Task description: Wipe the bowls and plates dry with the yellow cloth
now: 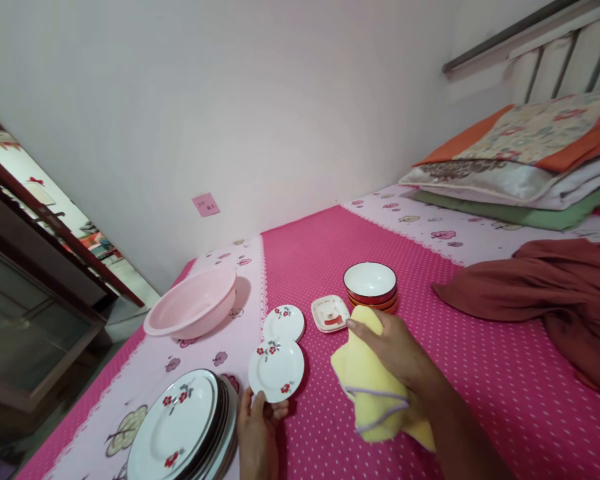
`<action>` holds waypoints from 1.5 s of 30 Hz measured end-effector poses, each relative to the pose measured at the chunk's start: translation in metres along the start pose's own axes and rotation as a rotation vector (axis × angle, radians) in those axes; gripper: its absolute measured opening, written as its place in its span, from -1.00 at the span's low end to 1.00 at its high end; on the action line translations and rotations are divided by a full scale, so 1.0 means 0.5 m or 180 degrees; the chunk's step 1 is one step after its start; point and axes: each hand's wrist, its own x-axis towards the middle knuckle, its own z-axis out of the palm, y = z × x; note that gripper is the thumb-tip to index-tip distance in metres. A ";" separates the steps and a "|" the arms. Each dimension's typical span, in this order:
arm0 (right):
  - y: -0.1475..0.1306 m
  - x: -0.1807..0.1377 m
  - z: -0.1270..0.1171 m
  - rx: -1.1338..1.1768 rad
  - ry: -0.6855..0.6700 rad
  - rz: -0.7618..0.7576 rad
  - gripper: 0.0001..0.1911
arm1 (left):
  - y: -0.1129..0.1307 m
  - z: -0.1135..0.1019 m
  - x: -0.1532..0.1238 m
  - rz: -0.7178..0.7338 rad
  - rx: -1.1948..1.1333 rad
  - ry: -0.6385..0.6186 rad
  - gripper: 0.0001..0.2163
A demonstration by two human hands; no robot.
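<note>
My left hand (257,427) pinches the near rim of a small white saucer with red flowers (276,369), holding it just above the pink bedsheet. My right hand (397,353) is closed around a yellow cloth (373,393) that hangs down from it, to the right of the saucer. A second small flowered saucer (283,323) lies just behind the held one. A small square white dish (330,313) and a stack of red bowls with white insides (371,285) sit a little beyond my right hand.
A stack of large flowered plates (180,427) lies at the near left. A pink plastic basin (192,305) sits behind it by the wall. A dark red garment (540,293) is spread at the right, with folded bedding (520,173) behind it.
</note>
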 end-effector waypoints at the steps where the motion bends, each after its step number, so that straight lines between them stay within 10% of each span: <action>1: 0.002 0.002 -0.004 -0.0066 0.0031 -0.0013 -0.56 | 0.006 0.005 0.006 0.0019 -0.0020 0.0036 -0.69; 15: 0.014 0.011 -0.027 -0.0204 -0.0012 -0.0149 -0.62 | 0.028 0.118 0.142 -0.0039 0.0439 -0.0114 -0.86; 35: 0.038 0.018 -0.016 -0.0676 -0.0283 -0.0074 -0.68 | -0.003 0.093 0.257 -0.0195 0.1227 -0.0008 -0.71; 45: 0.037 0.014 -0.018 -0.0639 -0.0308 -0.0104 -0.70 | 0.017 0.107 0.208 0.1065 0.2915 0.0127 -0.59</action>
